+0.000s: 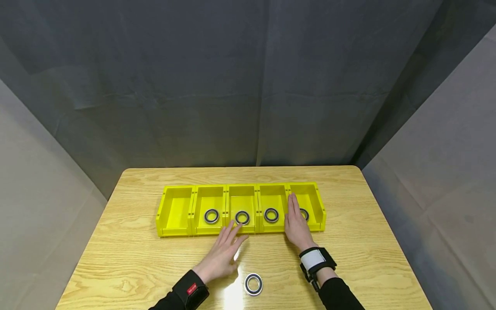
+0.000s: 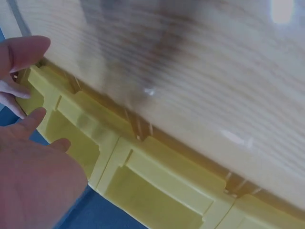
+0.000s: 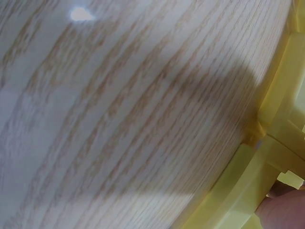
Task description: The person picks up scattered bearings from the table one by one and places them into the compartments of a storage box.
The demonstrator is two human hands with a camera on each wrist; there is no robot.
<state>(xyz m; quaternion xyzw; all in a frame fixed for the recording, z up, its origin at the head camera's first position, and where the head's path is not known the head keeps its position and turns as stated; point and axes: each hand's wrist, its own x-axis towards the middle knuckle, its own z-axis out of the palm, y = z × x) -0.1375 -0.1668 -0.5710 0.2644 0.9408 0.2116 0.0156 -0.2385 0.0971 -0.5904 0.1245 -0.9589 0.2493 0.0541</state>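
A dark grey fabric backdrop (image 1: 193, 94) hangs beyond both hands. Beneath them is a light wood-grain table (image 1: 116, 262), and at their fingertips stands a yellow plastic row of five open compartments (image 1: 176, 211). The left hand (image 1: 220, 259), its fingers spread wide and holding nothing, is at the front edge of the middle compartments; whether it touches them cannot be told. The right hand (image 1: 297, 226) has its fingers straight and close together, reaching over the wall between the two rightmost compartments; no grasped thing shows. Of the dark-faced, silver-rimmed metal rings, one (image 1: 246, 284) lies on the wood between the wrists, one (image 1: 237, 217) just beyond the left fingertips, one (image 1: 206, 216) left of them, one (image 1: 266, 215) left of the right hand, and one (image 1: 307, 214), partly hidden, just right of it.
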